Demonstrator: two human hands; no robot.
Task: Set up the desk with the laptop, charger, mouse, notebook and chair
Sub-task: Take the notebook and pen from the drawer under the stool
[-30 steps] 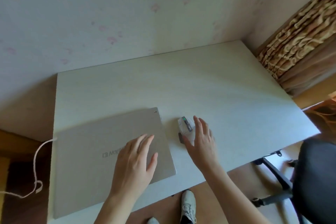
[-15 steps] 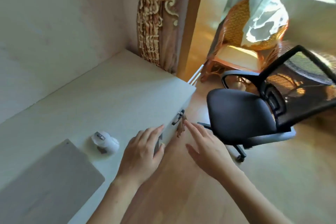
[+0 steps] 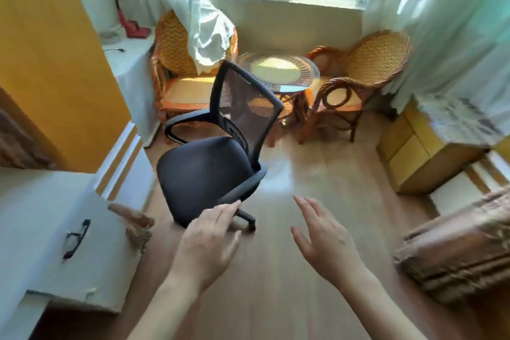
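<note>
A black office chair with a mesh back stands on the wooden floor, turned partly away, a little beyond the desk's end. My left hand reaches forward with straight fingers, its fingertips close to the chair's near armrest; I cannot tell whether they touch. My right hand hovers open over the floor to the right of the chair, holding nothing. The white desk shows only its right end at the lower left, with a drawer handle. Laptop and mouse are out of view.
Two wicker armchairs and a small round glass table stand under the window behind the office chair. An orange wall rises at the left. A yellow cabinet and patterned fabric lie at the right.
My view has swung right from the desk top to the room. Both hands left the laptop and mouse and now reach toward the office chair.
</note>
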